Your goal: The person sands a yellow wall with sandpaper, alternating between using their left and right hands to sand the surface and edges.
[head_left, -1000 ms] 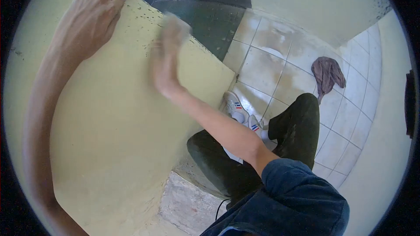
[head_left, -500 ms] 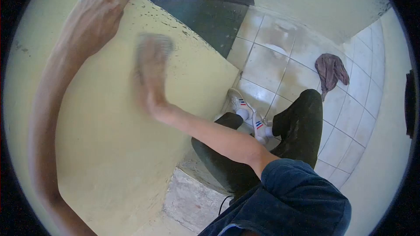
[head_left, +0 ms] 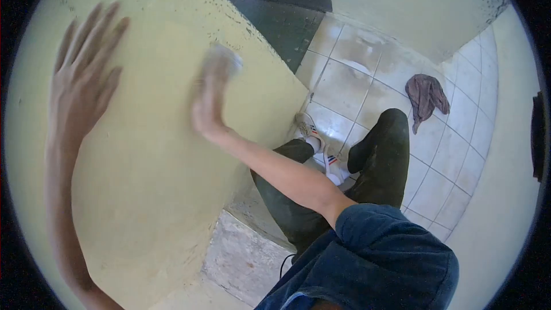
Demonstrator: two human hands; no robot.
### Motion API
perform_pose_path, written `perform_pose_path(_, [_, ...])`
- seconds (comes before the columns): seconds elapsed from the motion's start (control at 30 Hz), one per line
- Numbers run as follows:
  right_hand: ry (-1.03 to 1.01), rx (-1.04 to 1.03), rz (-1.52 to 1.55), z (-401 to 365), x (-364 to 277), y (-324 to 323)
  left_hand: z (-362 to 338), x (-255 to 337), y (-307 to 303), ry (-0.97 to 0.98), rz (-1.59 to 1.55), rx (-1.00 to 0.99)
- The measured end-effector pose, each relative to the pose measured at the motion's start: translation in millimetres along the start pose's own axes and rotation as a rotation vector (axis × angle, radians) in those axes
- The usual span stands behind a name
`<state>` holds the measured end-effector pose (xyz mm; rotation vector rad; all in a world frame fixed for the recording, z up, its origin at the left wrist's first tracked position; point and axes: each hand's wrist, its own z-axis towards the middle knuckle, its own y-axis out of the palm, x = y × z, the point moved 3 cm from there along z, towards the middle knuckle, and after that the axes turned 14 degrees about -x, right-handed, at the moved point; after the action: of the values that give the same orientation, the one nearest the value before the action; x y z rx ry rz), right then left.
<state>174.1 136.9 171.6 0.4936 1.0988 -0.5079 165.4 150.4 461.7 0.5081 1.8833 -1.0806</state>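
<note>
My left hand (head_left: 83,72) lies flat against the pale yellow wall (head_left: 143,166), its fingers spread and holding nothing. To the right of it, my right hand (head_left: 212,89) is pressed to the same wall, smeared by motion. Under its fingers is a small whitish-grey pad or folded cloth (head_left: 232,60); blur hides its exact kind. Dark chips and scuffs mark the wall's edge (head_left: 249,28) just beyond this hand.
A crumpled brown cloth (head_left: 426,97) lies on the stained white floor tiles (head_left: 344,89). My shoes (head_left: 334,166) stand near the wall's foot. A rough grey ledge (head_left: 244,258) is beside my legs. A dark green surface (head_left: 275,23) lies past the wall's edge.
My left hand has left the wall's top edge and now lies lower and further left on its face. My right hand has shifted slightly right with the pad. The view has turned a little.
</note>
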Motion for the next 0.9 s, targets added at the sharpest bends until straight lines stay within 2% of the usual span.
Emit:
perform_pose_path(0.03, [-0.208,-0.017,-0.068,5.0,-33.1,4.4,-23.7,-6.7,1.6,-0.049,0.027,-0.031])
perform_pose_path(0.13, [-0.352,-0.212,-0.067,12.5,-83.8,-0.8,-74.3,-20.5,15.5,-0.181,0.107,-0.064])
perform_pose_path(0.23, [-0.463,-0.160,-0.145,1.2,-18.6,-10.0,-85.7,-21.1,25.4,-0.256,0.157,-0.046])
perform_pose_path(0.3, [-0.155,-0.047,-0.160,-28.7,76.8,-18.7,-83.3,-21.9,27.4,-0.311,0.168,-0.075])
perform_pose_path(0.37, [0.323,0.157,0.145,-54.8,194.7,-25.2,-72.0,-20.4,17.2,-0.368,0.122,-0.206])
perform_pose_path(0.4, [0.428,0.202,0.216,-57.2,211.3,-29.3,-62.5,-16.3,7.0,-0.397,0.101,-0.272])
perform_pose_path(0.43, [0.534,0.245,0.289,-61.1,227.4,-31.5,-53.3,-10.6,-1.8,-0.511,-0.046,-0.465])
perform_pose_path(0.47, [0.636,0.292,0.364,-62.7,237.6,-32.7,-56.8,-14.8,7.0,-0.471,0.027,-0.412])
perform_pose_path(0.53, [0.384,0.160,0.147,-32.4,159.1,-20.5,-73.3,-23.2,24.1,-0.352,0.138,-0.267])
perform_pose_path(0.57, [0.268,0.118,0.184,-13.9,110.5,-12.1,-78.9,-26.9,30.3,-0.312,0.173,-0.226])
perform_pose_path(0.6, [0.012,0.110,0.203,2.9,61.5,-8.2,-83.1,-27.8,35.9,-0.284,0.186,-0.211])
perform_pose_path(0.67, [-0.243,-0.089,-0.065,17.8,-18.4,-22.3,-90.0,-35.2,41.2,-0.248,0.211,-0.186])
perform_pose_path(0.77, [-0.379,-0.174,-0.132,13.4,13.0,-36.8,-93.2,-41.9,40.5,-0.200,0.248,-0.174])
perform_pose_path(0.83, [-0.093,0.007,0.148,-16.7,133.5,-11.8,-84.0,-34.7,30.8,-0.173,0.294,-0.177])
perform_pose_path(0.9, [0.076,0.066,0.251,-23.7,154.3,-17.6,-79.6,-30.0,26.3,-0.168,0.339,-0.188])
